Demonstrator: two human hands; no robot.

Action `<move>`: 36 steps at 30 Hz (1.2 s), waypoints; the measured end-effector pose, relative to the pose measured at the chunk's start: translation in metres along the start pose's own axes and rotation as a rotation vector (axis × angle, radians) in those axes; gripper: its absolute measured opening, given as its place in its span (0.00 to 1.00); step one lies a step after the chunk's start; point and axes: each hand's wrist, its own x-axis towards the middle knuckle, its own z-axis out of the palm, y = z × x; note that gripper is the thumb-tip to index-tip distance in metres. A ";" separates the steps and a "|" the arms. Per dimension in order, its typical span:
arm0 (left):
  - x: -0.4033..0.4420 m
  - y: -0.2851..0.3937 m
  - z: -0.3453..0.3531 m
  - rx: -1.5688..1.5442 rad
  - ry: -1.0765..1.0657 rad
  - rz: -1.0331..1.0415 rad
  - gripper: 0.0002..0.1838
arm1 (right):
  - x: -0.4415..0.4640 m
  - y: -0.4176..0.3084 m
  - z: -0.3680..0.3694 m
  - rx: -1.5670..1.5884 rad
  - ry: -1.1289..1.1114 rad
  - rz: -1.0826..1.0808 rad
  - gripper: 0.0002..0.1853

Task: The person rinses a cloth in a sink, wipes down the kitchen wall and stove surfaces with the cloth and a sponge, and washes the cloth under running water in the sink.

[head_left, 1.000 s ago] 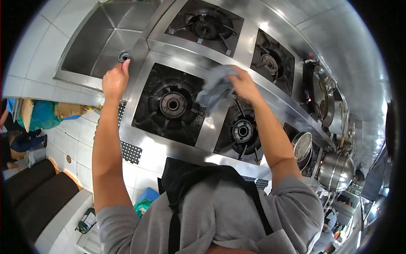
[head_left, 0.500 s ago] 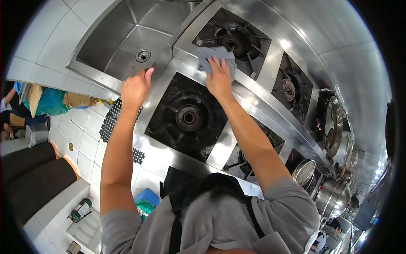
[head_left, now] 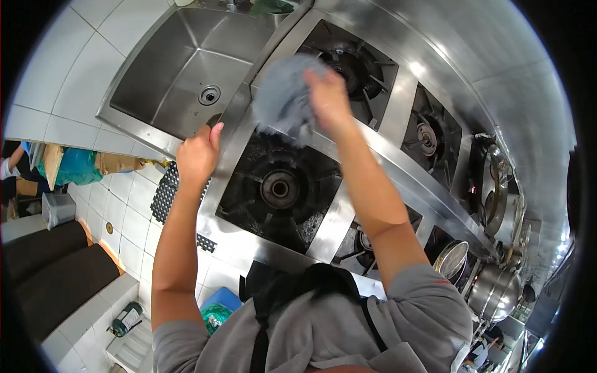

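Observation:
My right hand (head_left: 329, 102) is closed on a grey cloth (head_left: 283, 93), both blurred by motion. The cloth hangs loosely over the steel strip between the front burner (head_left: 279, 190) and the back burner (head_left: 348, 74). At the front corner of the steel sink (head_left: 158, 78), my left hand (head_left: 196, 154) is curled over the rim with its thumb sticking up. Its fingertips are mostly hidden.
More burners (head_left: 427, 140) continue to the right, with a large metal pot (head_left: 494, 292) and a strainer (head_left: 451, 260) beyond. A black perforated mat (head_left: 166, 193) lies on the tiled floor. At far left, a person (head_left: 13, 163) is partly visible.
The cloth was spread flat under my right hand on the steel ledge; now it is lifted, bunched and swung left. My left hand stays at the sink corner. The view has shifted slightly.

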 end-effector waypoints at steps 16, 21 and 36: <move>0.002 0.003 -0.004 -0.073 -0.048 -0.015 0.22 | 0.034 0.027 0.029 -0.652 -0.804 -0.359 0.23; 0.001 0.005 -0.005 -0.023 -0.089 -0.022 0.22 | 0.037 0.017 -0.070 -0.172 -0.360 -0.058 0.18; 0.004 0.006 -0.006 -0.062 -0.186 0.002 0.18 | 0.331 0.067 -0.158 -0.773 -0.247 -0.134 0.34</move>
